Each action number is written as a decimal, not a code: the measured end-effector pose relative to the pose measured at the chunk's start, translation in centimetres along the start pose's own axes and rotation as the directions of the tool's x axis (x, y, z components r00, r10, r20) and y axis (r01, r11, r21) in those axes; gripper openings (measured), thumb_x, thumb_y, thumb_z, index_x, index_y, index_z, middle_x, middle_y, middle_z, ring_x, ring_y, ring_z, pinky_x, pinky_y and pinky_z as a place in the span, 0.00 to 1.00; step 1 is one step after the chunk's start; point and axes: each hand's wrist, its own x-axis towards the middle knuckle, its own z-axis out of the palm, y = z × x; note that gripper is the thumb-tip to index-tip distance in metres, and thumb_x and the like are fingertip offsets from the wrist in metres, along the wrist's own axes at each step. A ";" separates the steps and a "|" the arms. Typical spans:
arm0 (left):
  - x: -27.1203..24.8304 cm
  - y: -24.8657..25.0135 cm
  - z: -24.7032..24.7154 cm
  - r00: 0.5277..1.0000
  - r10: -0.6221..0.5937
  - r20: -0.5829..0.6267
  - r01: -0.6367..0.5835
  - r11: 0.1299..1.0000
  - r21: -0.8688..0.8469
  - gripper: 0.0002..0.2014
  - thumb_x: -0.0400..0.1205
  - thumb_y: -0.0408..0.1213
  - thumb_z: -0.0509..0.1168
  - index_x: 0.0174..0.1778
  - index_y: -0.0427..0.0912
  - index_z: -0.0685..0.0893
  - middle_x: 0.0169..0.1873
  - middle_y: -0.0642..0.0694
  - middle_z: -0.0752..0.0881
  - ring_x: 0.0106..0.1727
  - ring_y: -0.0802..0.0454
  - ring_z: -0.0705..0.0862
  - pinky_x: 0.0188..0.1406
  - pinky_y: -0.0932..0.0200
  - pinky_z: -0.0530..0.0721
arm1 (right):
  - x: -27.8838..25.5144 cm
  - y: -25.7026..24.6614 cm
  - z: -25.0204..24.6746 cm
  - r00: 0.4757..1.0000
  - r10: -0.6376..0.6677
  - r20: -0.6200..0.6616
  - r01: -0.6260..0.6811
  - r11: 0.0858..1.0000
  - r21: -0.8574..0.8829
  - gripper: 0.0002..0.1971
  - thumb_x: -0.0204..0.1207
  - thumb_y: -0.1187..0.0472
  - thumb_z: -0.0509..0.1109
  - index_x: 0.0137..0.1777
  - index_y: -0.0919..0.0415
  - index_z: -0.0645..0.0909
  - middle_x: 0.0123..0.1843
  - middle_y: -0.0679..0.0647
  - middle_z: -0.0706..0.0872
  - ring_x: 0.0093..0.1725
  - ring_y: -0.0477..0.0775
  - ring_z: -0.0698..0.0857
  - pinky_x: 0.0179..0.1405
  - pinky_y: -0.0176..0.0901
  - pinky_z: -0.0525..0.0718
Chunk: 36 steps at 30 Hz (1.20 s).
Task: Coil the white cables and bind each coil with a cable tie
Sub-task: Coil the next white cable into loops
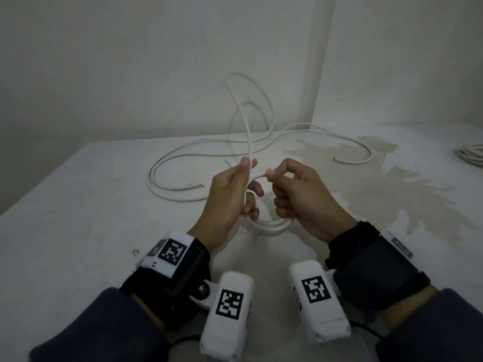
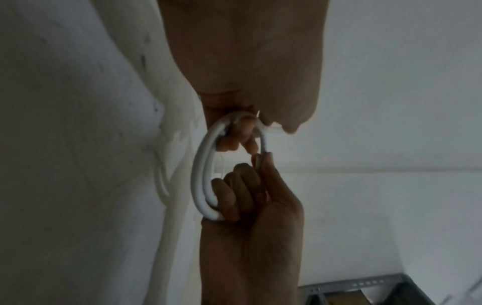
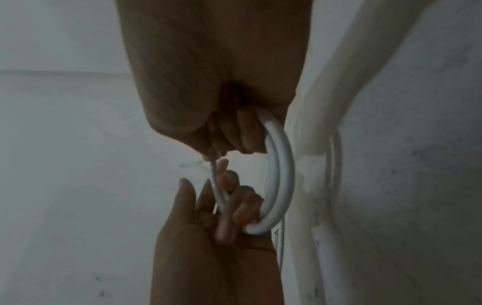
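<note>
Both hands hold a small coil (image 1: 269, 226) of the white cable (image 1: 183, 163) just above the counter (image 1: 78, 205): left hand (image 1: 230, 194) fingers curl round the coil w/ thumb and forefinger pinching the feed strand, right hand (image 1: 300, 194) pinches the cable end w/ its other fingers hooked thru the loops. To wind well, probably keep the left grip fixed as anchor, and lay each new turn beside the last at the same loop size. Slack lies beyond the coil toward the wall; watch for kinks as it draws in.

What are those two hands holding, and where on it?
Both hold one white cable: left hand grips its small coil, right hand pinches the end.
</note>
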 end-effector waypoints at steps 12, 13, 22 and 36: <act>0.1 0.7 0.3 0.996 -0.077 0.032 0.072 0.988 0.134 0.15 0.87 0.35 0.58 0.34 0.40 0.80 0.22 0.49 0.62 0.18 0.57 0.60 0.15 0.68 0.60 | -0.3 -1.2 -0.3 0.985 0.154 0.084 -0.163 0.980 0.115 0.11 0.75 0.76 0.56 0.43 0.57 0.65 0.19 0.48 0.67 0.16 0.46 0.61 0.21 0.37 0.66; 0.2 0.7 0.3 0.997 -0.077 0.020 0.074 0.988 0.137 0.14 0.86 0.36 0.59 0.37 0.38 0.82 0.22 0.48 0.62 0.18 0.57 0.59 0.15 0.68 0.60 | -0.3 -1.2 -0.3 0.986 0.153 0.061 -0.159 0.983 0.097 0.13 0.74 0.78 0.55 0.45 0.57 0.64 0.19 0.49 0.68 0.16 0.46 0.62 0.22 0.39 0.67; 0.6 1.6 -0.1 0.986 0.114 0.119 -0.153 0.899 0.411 0.10 0.82 0.42 0.67 0.39 0.42 0.89 0.14 0.58 0.73 0.16 0.62 0.68 0.17 0.65 0.69 | -0.6 -1.2 -0.1 0.998 0.012 0.060 -0.013 1.000 0.012 0.16 0.80 0.76 0.55 0.45 0.55 0.57 0.27 0.53 0.68 0.21 0.47 0.62 0.27 0.44 0.71; 1.0 2.0 0.2 0.975 -0.184 0.120 0.169 0.977 0.127 0.14 0.85 0.40 0.62 0.34 0.40 0.76 0.19 0.53 0.61 0.17 0.58 0.58 0.15 0.68 0.60 | -0.2 -1.6 -2.6 0.932 -0.362 0.005 0.311 0.795 -0.521 0.17 0.60 0.72 0.83 0.42 0.55 0.83 0.32 0.53 0.90 0.31 0.49 0.90 0.37 0.43 0.89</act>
